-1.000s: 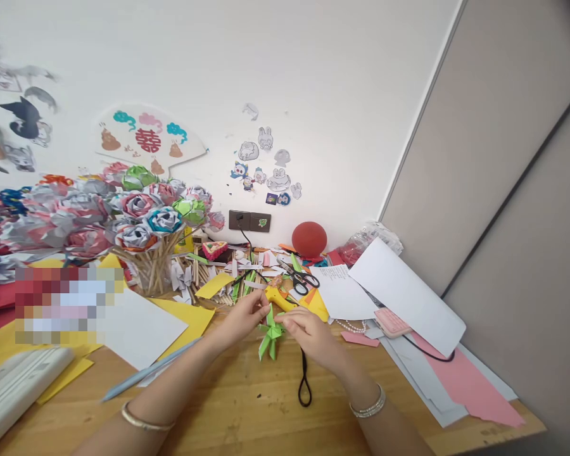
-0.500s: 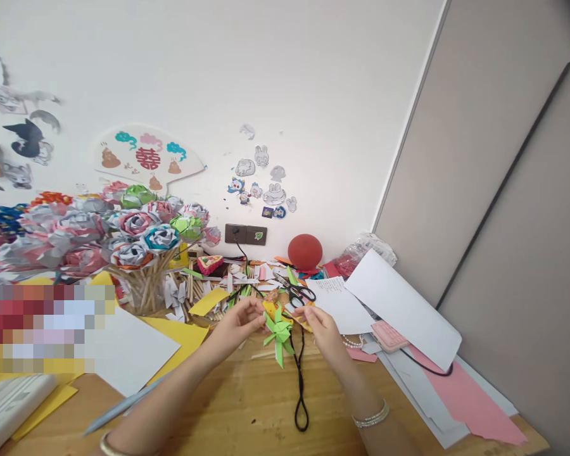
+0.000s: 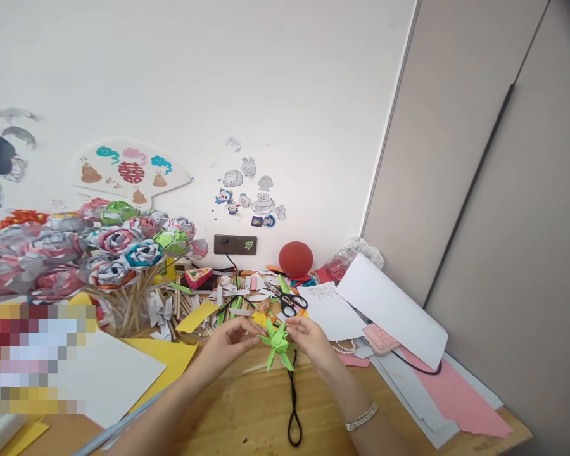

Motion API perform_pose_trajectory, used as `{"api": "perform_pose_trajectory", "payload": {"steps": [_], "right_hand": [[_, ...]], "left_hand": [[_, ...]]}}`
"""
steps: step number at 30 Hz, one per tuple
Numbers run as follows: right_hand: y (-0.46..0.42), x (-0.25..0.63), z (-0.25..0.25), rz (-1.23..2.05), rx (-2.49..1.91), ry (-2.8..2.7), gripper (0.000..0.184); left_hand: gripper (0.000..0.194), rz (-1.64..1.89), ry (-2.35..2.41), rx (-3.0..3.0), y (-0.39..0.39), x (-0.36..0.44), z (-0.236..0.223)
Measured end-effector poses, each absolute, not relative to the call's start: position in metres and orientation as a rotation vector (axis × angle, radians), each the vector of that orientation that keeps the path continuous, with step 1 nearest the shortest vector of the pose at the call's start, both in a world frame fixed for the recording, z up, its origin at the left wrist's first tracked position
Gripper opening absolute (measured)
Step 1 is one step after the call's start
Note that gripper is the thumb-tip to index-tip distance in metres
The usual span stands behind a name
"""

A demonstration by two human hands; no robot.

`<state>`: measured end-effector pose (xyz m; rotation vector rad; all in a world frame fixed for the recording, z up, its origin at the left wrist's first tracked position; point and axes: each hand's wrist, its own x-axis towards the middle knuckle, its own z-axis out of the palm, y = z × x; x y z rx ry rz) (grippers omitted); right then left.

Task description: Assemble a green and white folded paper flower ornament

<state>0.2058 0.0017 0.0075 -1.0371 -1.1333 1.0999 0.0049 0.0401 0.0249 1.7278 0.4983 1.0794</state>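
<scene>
Both hands hold a small green folded paper piece (image 3: 277, 344) with several pointed arms, raised just above the wooden desk (image 3: 228, 411). My left hand (image 3: 230, 339) pinches its left side with closed fingers. My right hand (image 3: 310, 337) pinches the right side, a bracelet on that wrist. A black cord loop (image 3: 293, 411) lies on the desk below the piece, running up under my right hand.
Black scissors (image 3: 291, 299) lie behind the hands among paper scraps and wooden sticks. A vase of paper roses (image 3: 118, 253) stands at the left, yellow and white sheets (image 3: 123, 373) beside it. A red ball (image 3: 295, 258) sits by the wall. White and pink papers (image 3: 394, 310) cover the right side.
The green piece has been turned between the fingers, and both hands shifted slightly as the view moved rightward and up. The grip stays the same.
</scene>
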Motion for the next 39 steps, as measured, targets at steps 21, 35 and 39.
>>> {"api": "perform_pose_trajectory", "payload": {"steps": [21,35,39], "right_hand": [[-0.004,0.192,0.011,0.777,-1.073,-1.287,0.016],[-0.007,0.182,0.002,0.655,-1.021,-1.425,0.012],[-0.008,0.183,0.003,0.596,-1.047,-1.485,0.009]], "left_hand": [[0.013,1.113,0.899,2.292,0.019,0.016,0.034],[0.005,1.220,0.988,2.081,0.013,0.031,0.018],[0.006,1.237,0.993,2.057,0.011,0.031,0.020]]}}
